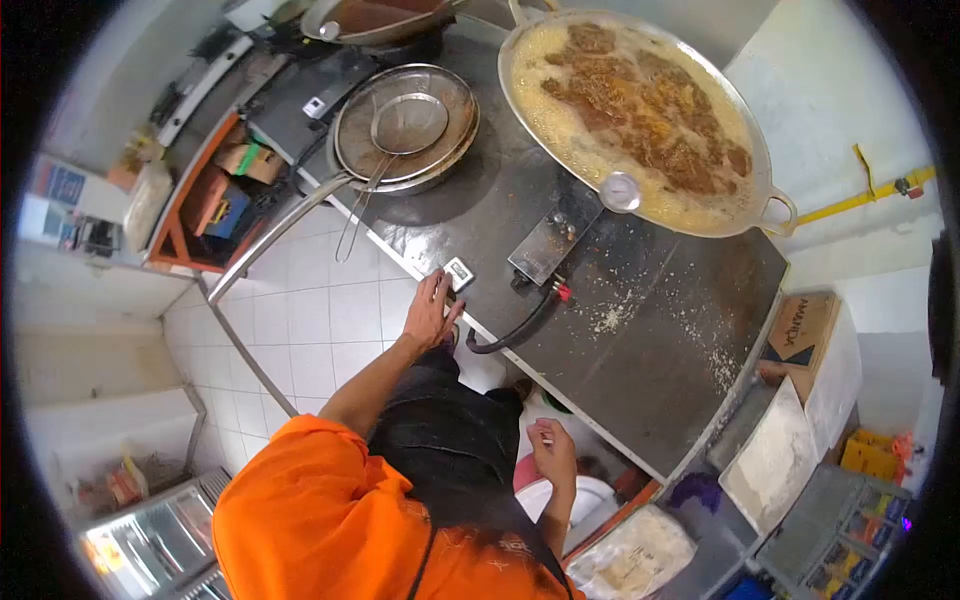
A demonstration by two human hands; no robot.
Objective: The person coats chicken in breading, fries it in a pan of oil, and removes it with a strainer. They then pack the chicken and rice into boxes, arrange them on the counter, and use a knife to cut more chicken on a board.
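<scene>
My left hand reaches to the front edge of the dark counter, its fingers stretched out and apart. The fingertips are right beside a small white digital timer lying on the counter. My right hand hangs lower, in front of the counter, with fingers curled in and nothing showing in them. A wide pan at the back holds bubbling oil with browned food frying in it. A round dial thermometer sits at its near rim.
Left on the counter, a large long-handled strainer carries a smaller sieve; its handle juts past the edge. A burner control box with a black hose lies near crumbs. A yellow gas pipe runs along the wall.
</scene>
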